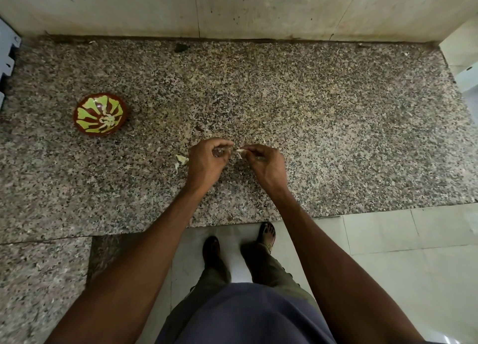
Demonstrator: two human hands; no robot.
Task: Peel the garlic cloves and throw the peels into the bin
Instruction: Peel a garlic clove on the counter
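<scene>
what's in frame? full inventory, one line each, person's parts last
bowl: 1, brown with green pattern, left on the countertop
countertop: 1, speckled granite, fills the middle of the view
garlic peels: a small whitish pile, on the countertop just left of the left hand
garlic clove: 1, whitish, between the two hands above the countertop
wall: pale slabs, stained, behind the countertop
floor tiles: pale, lower right
bin: none in view
left hand: 1, fingers curled, grip on something small, contents unclear
right hand: 1, pinches the garlic clove
feet: 2, on the floor below the counter edge
</scene>
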